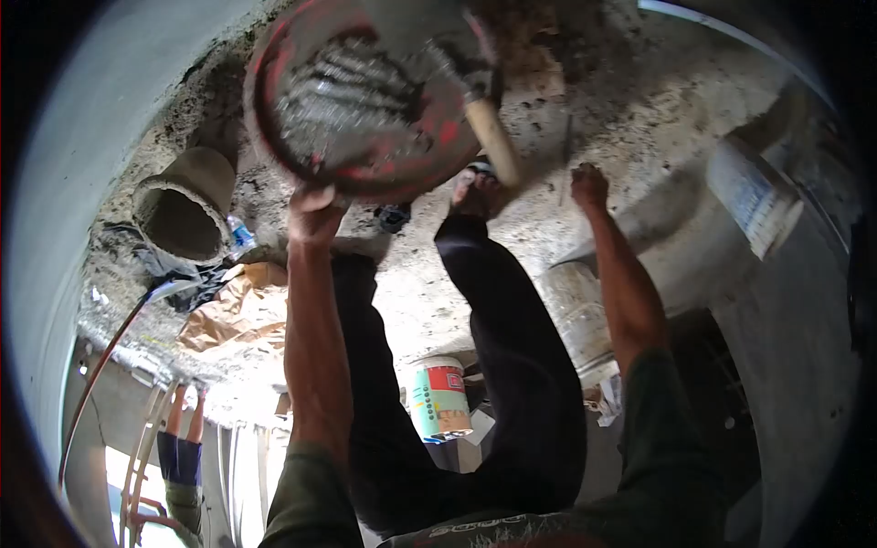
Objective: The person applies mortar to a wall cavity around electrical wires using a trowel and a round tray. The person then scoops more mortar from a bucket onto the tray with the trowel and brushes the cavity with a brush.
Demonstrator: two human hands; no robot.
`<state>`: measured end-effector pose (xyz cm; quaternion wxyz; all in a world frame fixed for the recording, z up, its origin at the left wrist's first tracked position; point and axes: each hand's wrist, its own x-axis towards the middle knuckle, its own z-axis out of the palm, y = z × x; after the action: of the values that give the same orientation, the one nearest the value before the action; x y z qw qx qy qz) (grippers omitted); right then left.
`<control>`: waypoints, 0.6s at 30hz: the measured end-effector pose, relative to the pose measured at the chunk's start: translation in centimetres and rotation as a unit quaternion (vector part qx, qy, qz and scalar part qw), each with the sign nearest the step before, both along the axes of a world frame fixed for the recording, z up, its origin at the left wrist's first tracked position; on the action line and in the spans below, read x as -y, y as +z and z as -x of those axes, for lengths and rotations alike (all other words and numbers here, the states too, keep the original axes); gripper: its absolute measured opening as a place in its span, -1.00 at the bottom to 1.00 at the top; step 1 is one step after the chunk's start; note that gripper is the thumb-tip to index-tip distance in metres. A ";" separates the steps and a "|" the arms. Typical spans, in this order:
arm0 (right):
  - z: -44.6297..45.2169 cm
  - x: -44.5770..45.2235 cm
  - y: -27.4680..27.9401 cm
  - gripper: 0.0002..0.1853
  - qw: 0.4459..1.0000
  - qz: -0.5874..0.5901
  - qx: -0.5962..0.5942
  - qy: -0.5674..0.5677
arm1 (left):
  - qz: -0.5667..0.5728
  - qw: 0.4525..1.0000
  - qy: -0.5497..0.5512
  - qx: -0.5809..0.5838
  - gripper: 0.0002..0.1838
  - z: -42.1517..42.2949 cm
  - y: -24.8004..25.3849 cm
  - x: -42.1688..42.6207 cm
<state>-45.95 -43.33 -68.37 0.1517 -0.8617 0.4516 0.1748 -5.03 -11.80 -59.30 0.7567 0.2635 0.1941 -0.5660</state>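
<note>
My left hand (315, 215) grips the near rim of a round red basin (265, 137), its fingers closed over the edge. Wet grey mortar (352, 96) lies in ridges inside the basin. A trowel (493, 142) with a pale wooden handle rests across the basin's right side; it is somewhat blurred, and its grey blade blends into the basin. To the right of the handle, apart from it, my right hand (590, 187) is held in a fist above the floor. Nothing shows in that fist.
Left of the basin lies a mortar-crusted bucket (187, 205) on its side, with brown paper (239, 310) nearby. A paint bucket (438, 397) stands between my legs. White buckets (754, 196) are at the right. A person (183, 457) is beside a ladder (142, 457) behind.
</note>
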 end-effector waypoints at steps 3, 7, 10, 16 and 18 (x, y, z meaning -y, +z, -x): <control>-1.5 1.9 -2.8 -0.66 0.996 -0.038 -0.081 -0.017 | -0.023 1.000 -0.007 0.002 -0.33 -0.8 -3.2 2.7; -2.1 1.3 -4.4 -0.55 0.995 -0.033 -0.059 -0.075 | -0.050 0.998 -0.031 0.014 -0.31 -1.6 -8.5 5.0; -1.8 1.5 -6.3 -0.47 0.987 -0.052 -0.105 -0.112 | -0.079 0.996 -0.021 0.019 -0.41 -2.5 -8.4 7.3; -2.4 1.3 -6.1 -0.50 0.983 -0.047 -0.133 -0.113 | -0.283 0.946 0.004 0.157 -0.48 -3.3 -5.6 5.7; -3.3 1.1 -4.9 -0.59 0.984 -0.050 -0.121 -0.123 | -0.376 0.902 0.000 0.211 -0.51 -2.6 -2.7 5.5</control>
<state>-42.61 -44.44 -73.26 0.1595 -0.7636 0.5595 0.2801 -2.48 -17.34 -62.01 0.6244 0.6420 0.2283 -0.3818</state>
